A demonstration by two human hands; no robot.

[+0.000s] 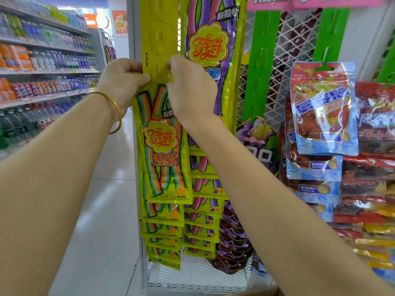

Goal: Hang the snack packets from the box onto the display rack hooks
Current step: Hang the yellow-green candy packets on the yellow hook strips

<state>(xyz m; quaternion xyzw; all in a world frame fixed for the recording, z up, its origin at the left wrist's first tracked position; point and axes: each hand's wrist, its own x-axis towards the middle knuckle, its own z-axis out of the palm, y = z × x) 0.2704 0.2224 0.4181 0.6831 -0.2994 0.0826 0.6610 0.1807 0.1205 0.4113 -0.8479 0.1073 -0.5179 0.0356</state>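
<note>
Both the left hand [121, 82] and right hand [190, 88] pinch the top corners of the packet [162, 150] in curled fingers [143, 77] against the strip [157, 39] at the left edge of the rack [133, 28], probably seating it on a hidden hook.

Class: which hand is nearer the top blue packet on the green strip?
Right. Both pinch the yellow packet; the right hand is left of the top blue packet, the left hand farther left.

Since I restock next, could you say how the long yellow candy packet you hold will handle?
The long yellow plastic candy packet is probably light and floppy: it hangs straight, pinched at its top by left hand and right hand. Its shiny film may slip.
</note>
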